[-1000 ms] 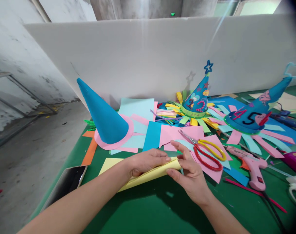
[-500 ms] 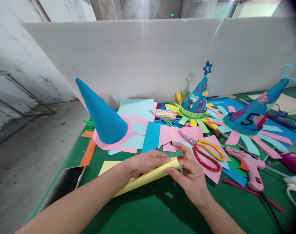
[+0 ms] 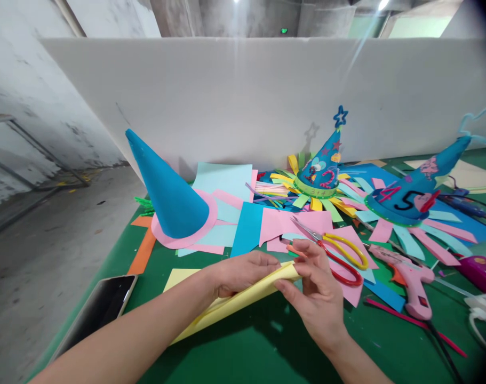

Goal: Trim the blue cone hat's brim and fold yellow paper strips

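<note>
A sheet of yellow paper (image 3: 234,298), bent over along its length, is between my two hands above the green table. My left hand (image 3: 246,269) is curled over the upper side of the paper, its fingertips partly hidden by the fold. With thumb below and fingers behind, my right hand (image 3: 317,282) pinches the paper's right end. Just beyond my right hand lie scissors (image 3: 341,256) with one red and one yellow handle. A blue paper cone (image 3: 170,197) on a pink paper ring (image 3: 213,205) stands beyond my left hand.
Two decorated party hats, one with a star (image 3: 320,168) and one marked 5 (image 3: 411,194), stand at the right. A pink glue gun (image 3: 413,277) lies before them. Pink paper (image 3: 299,218) and blue paper (image 3: 246,229) lie mid-table. A phone (image 3: 98,309) lies at the left edge.
The fingers of my right hand have curled in more at the paper's end. The yellow paper has shifted slightly, its lower left corner reaching further down and left.
</note>
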{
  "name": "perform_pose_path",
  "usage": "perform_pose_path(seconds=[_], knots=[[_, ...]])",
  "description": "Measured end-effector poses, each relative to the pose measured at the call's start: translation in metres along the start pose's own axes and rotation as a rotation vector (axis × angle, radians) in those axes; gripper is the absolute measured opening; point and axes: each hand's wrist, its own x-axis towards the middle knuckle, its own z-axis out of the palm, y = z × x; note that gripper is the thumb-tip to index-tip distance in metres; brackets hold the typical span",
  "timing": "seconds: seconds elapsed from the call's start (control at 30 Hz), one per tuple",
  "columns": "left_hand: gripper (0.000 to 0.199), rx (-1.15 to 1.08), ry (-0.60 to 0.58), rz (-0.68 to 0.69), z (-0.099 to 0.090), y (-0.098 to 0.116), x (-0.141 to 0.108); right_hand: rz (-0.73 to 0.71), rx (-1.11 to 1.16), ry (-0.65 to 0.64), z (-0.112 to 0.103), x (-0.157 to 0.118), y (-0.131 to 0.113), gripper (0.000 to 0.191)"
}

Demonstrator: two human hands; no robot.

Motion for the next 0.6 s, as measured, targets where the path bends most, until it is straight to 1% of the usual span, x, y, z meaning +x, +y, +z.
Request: perform_pose_path(seconds=[0.13,0.27,0.33,0.4,0.5,0.6], knots=[[0.046,0.032,-0.001,0.002,0.001,0.002,-0.001,0.009,0.020,0.059,0.002,-0.001,-0.002,0.025],[0.045,0.080,0.001,0.015,0.002,0.005,-0.003,0.057,0.062,0.041,0.001,0.001,-0.003,0.030],[0.043,0.113,0.002,0.024,0.002,0.006,-0.004,0.076,0.068,-0.006,-0.001,0.003,-0.003,0.031],[0.042,0.147,0.000,0.039,0.002,0.008,-0.005,0.065,0.030,-0.081,-0.004,0.005,-0.001,0.031],[0.043,0.198,-0.005,0.043,0.002,0.009,-0.006,0.049,0.012,-0.180,-0.009,0.006,0.001,0.023],[0.045,0.247,-0.001,0.022,0.003,0.010,-0.008,0.067,0.049,-0.228,-0.013,0.007,0.001,0.018]])
